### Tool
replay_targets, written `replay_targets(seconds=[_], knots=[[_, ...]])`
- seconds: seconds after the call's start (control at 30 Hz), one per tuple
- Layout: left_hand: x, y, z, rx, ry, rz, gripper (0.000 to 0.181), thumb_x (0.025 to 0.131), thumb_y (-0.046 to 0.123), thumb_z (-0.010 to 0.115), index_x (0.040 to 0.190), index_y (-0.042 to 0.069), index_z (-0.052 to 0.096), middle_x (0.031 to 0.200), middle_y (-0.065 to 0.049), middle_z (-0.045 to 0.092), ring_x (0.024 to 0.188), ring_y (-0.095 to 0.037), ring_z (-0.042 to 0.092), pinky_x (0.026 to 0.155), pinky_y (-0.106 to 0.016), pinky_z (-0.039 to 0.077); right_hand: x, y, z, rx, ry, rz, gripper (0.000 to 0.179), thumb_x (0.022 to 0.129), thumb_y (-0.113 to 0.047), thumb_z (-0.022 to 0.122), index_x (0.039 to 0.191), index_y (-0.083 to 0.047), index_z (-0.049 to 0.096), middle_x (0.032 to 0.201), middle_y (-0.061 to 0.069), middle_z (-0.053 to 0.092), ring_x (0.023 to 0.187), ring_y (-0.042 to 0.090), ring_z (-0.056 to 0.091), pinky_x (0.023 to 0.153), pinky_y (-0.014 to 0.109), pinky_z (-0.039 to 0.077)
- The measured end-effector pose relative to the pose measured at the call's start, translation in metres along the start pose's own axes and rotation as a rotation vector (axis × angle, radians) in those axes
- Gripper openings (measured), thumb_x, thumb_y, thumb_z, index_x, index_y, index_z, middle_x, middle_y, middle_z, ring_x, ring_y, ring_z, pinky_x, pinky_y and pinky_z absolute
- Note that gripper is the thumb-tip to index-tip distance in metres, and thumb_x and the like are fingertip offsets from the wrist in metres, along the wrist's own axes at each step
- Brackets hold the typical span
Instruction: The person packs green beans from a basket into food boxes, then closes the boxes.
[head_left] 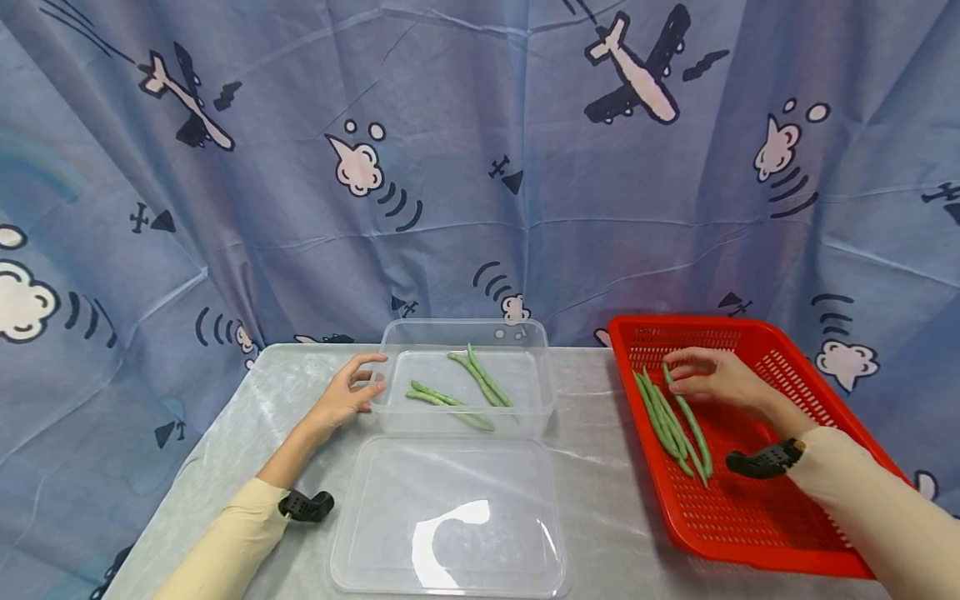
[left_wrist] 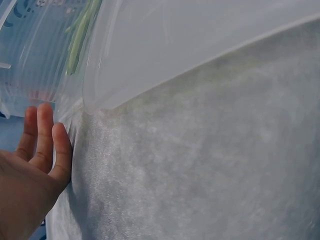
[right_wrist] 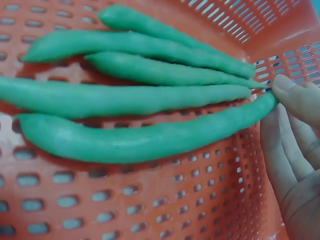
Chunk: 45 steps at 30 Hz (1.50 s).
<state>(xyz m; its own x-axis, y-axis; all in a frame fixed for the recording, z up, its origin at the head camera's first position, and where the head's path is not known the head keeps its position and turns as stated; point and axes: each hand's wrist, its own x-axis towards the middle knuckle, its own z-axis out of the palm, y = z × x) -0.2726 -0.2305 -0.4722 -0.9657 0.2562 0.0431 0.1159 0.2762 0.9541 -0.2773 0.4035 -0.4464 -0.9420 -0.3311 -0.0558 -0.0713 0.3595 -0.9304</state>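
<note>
Right hand point(head_left: 708, 377): fingers pinch one slender green bean's point(right_wrist: 145, 142) tip; four more beans point(right_wrist: 130, 98) beside it, red perforated plastic basket point(head_left: 757, 512) beneath. Left hand point(head_left: 346, 398): fingers relaxed beside clear rectangular plastic box point(head_left: 525, 423), contact unclear.

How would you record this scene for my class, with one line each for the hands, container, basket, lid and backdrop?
left hand: beside the container's left wall; contact unclear
right hand: pinches one end of a green bean
clear container: lidless, green beans inside
red basket: holds five beans, pinched one included
lid: flat, nearer the wearer than the container
backdrop: blue, aeroplane print
</note>
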Motion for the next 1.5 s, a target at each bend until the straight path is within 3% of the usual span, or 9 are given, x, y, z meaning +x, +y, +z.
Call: replay_targets(seconds=[0.13,0.33,0.53,0.63,0.83,1.07,1.5], knots=[[0.0,0.0,-0.001,0.002,-0.001,-0.007,0.048,0.103,0.014,0.064,0.148,0.012,0.048,0.142,-0.031,0.045,0.126,-0.042,0.047,0.078,-0.038,0.052,-0.003,-0.007,0.0,-0.013,0.028,-0.028,0.051,0.094,-0.002,0.072,0.139,0.011,0.052,0.122,0.035,0.06,0.096,0.022,0.071,0.079,0.038,0.058],[0.001,0.001,-0.001,0.006,0.004,-0.012,0.046,0.103,0.012,0.062,0.147,0.013,0.048,0.142,-0.031,0.046,0.126,-0.042,0.047,0.077,-0.037,0.052,-0.008,-0.016,-0.003,-0.044,0.086,-0.062,0.048,0.093,-0.001,0.073,0.135,0.01,0.054,0.115,0.023,0.067,0.094,0.016,0.07,0.076,0.035,0.058],[0.001,0.001,-0.002,0.003,0.01,-0.001,0.047,0.102,0.009,0.063,0.147,0.011,0.049,0.143,-0.03,0.045,0.125,-0.041,0.047,0.075,-0.035,0.052,-0.012,-0.026,-0.013,0.004,0.106,-0.094,0.047,0.095,0.003,0.07,0.137,0.009,0.052,0.111,0.013,0.07,0.093,0.017,0.071,0.077,0.037,0.058],[0.001,0.002,-0.002,-0.004,0.004,0.015,0.047,0.101,0.009,0.064,0.146,0.009,0.049,0.143,-0.031,0.045,0.124,-0.042,0.049,0.073,-0.035,0.052,-0.013,-0.032,-0.019,0.056,0.123,-0.112,0.046,0.095,0.006,0.069,0.138,0.006,0.053,0.11,0.008,0.072,0.093,0.017,0.072,0.077,0.037,0.058],[-0.001,0.004,-0.003,-0.012,-0.002,0.034,0.05,0.1,0.009,0.066,0.147,0.006,0.048,0.144,-0.033,0.043,0.124,-0.047,0.05,0.073,-0.036,0.052,-0.012,-0.046,-0.026,0.265,0.138,-0.121,0.046,0.095,0.011,0.065,0.138,0.0,0.057,0.109,0.009,0.072,0.095,0.019,0.071,0.079,0.034,0.057],[-0.001,0.005,0.0,-0.018,0.007,0.023,0.056,0.1,0.011,0.068,0.151,0.009,0.045,0.148,-0.033,0.039,0.129,-0.048,0.047,0.075,-0.038,0.051,-0.005,-0.063,-0.022,0.223,0.221,-0.071,0.048,0.096,0.003,0.068,0.141,-0.004,0.056,0.11,0.003,0.07,0.096,0.017,0.07,0.081,0.034,0.057],[0.0,0.007,-0.001,-0.009,0.013,0.013,0.05,0.1,0.007,0.066,0.147,0.007,0.049,0.148,-0.031,0.04,0.127,-0.048,0.048,0.073,-0.037,0.051,0.019,-0.09,-0.004,0.318,0.207,-0.102,0.045,0.095,0.005,0.068,0.138,-0.008,0.061,0.109,0.005,0.069,0.095,0.018,0.07,0.08,0.032,0.057]])
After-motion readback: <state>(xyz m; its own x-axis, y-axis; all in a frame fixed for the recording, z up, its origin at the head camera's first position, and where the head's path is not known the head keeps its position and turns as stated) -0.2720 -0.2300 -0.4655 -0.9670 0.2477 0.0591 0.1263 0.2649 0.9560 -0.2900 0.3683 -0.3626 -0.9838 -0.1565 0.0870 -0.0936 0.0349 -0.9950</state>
